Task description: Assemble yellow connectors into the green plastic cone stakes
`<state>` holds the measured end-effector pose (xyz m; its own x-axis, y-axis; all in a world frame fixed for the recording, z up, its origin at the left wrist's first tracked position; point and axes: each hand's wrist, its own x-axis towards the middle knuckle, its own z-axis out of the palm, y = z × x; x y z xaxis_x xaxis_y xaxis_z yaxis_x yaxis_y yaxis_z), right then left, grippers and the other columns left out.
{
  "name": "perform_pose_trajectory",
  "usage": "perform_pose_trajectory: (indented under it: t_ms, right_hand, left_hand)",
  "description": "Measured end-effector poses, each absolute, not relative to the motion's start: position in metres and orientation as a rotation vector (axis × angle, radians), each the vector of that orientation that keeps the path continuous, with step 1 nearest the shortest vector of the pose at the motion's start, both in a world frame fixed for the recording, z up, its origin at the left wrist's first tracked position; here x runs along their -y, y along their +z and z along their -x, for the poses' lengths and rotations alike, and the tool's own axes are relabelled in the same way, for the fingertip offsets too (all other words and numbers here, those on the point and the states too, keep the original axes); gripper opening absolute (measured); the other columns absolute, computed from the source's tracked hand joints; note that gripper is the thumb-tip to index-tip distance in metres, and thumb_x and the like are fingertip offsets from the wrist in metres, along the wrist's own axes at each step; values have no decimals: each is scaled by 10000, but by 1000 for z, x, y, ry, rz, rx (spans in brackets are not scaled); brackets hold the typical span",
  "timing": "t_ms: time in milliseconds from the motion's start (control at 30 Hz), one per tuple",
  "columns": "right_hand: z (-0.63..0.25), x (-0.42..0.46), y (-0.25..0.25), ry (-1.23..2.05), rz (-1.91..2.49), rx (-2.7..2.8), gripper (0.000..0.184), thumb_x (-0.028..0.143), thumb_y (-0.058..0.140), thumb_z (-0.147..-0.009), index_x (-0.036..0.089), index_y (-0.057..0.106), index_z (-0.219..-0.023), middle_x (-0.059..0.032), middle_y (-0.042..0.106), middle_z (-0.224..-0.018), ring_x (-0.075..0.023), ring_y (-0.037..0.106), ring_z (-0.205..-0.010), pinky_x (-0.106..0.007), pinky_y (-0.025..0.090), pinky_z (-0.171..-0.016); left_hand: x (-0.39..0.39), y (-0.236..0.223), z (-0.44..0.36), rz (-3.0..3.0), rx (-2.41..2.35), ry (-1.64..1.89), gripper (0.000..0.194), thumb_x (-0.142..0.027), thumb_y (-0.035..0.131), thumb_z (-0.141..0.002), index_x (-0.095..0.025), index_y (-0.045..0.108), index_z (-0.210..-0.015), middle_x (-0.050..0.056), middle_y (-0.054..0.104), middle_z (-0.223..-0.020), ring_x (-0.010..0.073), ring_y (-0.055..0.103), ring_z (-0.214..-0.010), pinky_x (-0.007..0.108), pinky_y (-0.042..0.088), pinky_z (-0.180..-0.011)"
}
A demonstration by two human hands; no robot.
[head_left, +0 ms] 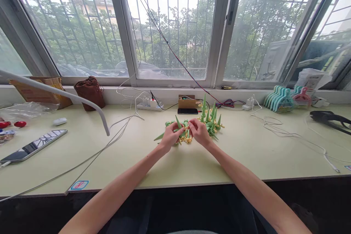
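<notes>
Fingers closed, my left hand (170, 137) grips a green cone-shaped piece (178, 121) whose tip points up. Just to its right my right hand (200, 133) pinches a small yellow piece (187, 128), held close to the cone's lower part; whether the two touch is hard to tell. Beneath and between the hands lie small loose yellow pieces (188, 140) and more green parts. Another green cone (159, 137) lies on its side left of my left hand. Behind my right hand several green cones with yellow pegs (210, 122) stand or lie together, partly hidden by it.
On the pale desk (109, 168) a black phone (188, 111) lies before a small cardboard box (189, 101). White cables (120, 120) cross the left side, near another phone (34, 146). A brown pouch (90, 93), teal hangers (278, 98) and a power strip (150, 106) line the window.
</notes>
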<state>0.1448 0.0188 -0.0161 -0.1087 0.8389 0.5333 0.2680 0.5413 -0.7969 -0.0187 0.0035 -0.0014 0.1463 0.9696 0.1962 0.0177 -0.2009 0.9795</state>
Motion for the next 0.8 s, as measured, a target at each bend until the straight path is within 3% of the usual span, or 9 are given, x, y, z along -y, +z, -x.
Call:
perform_pose_trajectory:
  t_ms: [800]
  right_hand:
    - [-146, -16, -15, 630, 921, 1758, 300, 479, 506, -923, 192, 591, -903, -21, 624, -706, -147, 566, -564, -260, 452, -548]
  left_hand:
    - [-1, 2, 18, -1469, -1046, 1269, 364, -445, 761, -716, -173, 618, -912, 8, 632, -794, 47, 442, -457, 197, 330, -395]
